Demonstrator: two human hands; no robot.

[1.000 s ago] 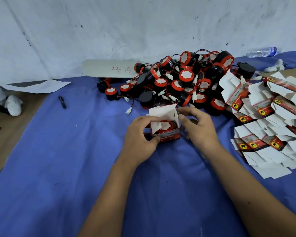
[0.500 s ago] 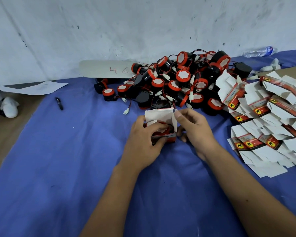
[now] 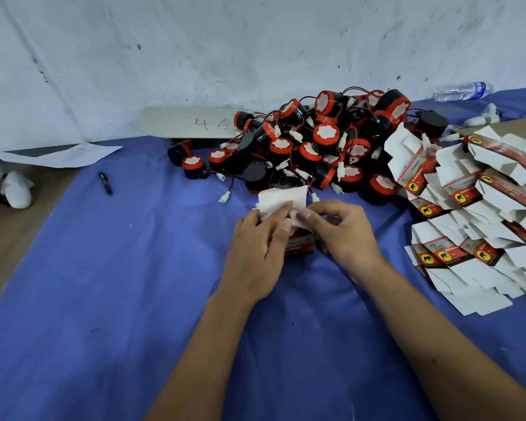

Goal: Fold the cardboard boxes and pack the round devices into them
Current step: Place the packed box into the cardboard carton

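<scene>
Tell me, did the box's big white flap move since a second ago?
Yes. The white flap on the box folded down toward the hands. It stood taller before, just in front of the pile of round devices, with a device showing inside; now fingers cover the opening.

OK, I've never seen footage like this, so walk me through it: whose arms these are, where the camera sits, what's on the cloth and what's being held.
There is no machine here: a person works bare-handed, and the single camera is worn on their head, looking forward and down. The left hand and right hand both have a grip on one small red box, folding its white flaps. Behind it lies a pile of round devices, black with red rims and thin wires. To the right is a heap of flat unfolded boxes. Everything rests on a blue cloth. A black pen lies to the left, and a plastic bottle far back on the right.
</scene>
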